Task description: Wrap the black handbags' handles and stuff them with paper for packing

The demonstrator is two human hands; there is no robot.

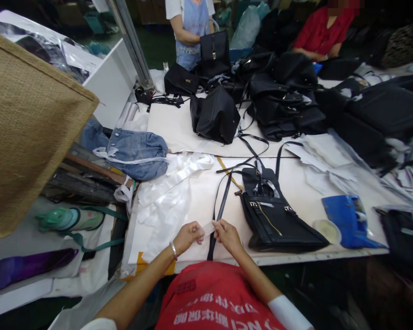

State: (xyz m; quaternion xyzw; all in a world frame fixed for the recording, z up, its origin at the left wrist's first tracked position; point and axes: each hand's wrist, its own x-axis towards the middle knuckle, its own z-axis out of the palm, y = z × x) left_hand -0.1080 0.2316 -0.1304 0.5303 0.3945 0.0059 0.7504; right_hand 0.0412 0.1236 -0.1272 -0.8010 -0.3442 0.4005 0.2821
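Note:
Between my two hands is a small translucent strip [207, 228], held at its ends. My left hand [190, 236] pinches the left end, and my right hand [226, 233] pinches the right end over a dark strap [211, 247]. Just right of my right hand, a black bag [278, 224] with gold buckles and a gold zipper lies on the pale table [203, 201], its flap open and its straps spread toward the back. White translucent sheets [165, 206] lie on the table to the left of my hands.
A blue tape dispenser [347, 220] sits right of the bag. Denim cloth [137, 149] lies at the left. Black bags [215, 114] are piled behind, where two people stand or sit. Brown burlap [30, 123] juts in at upper left.

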